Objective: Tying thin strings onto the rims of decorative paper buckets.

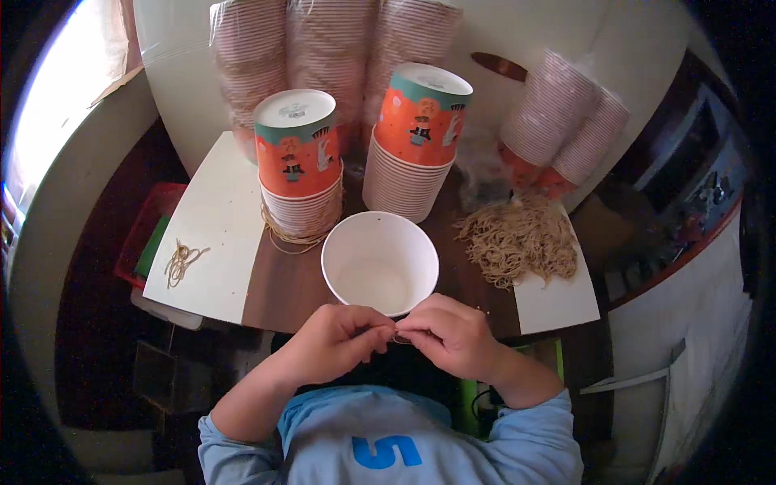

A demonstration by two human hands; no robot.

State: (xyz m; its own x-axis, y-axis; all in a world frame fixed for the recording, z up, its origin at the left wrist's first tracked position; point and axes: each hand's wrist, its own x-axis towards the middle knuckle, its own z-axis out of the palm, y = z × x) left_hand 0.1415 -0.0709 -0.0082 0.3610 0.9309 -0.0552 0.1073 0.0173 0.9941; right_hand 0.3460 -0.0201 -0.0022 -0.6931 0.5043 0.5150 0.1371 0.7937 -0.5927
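In front of the near rim of a white paper tub (380, 263), my left hand (343, 343) and my right hand (454, 334) meet fingertip to fingertip. Both are closed in a pinch on a thin tan string (401, 339), of which only a short piece shows between the fingers. The tub stands upright with its mouth toward me, and nothing shows inside it. Behind it on the left is an upside-down stack of orange and green printed tubs (297, 162), with tan string looped around its base. A taller stack of the same tubs (420, 133) stands to its right.
A tangled heap of tan strings (521, 238) lies at the right, and a small bundle of string (184, 263) at the left. Plastic-wrapped tub stacks (331, 65) line the wall behind, with more wrapped stacks (558, 113) at back right. The table (283, 295) has white end panels.
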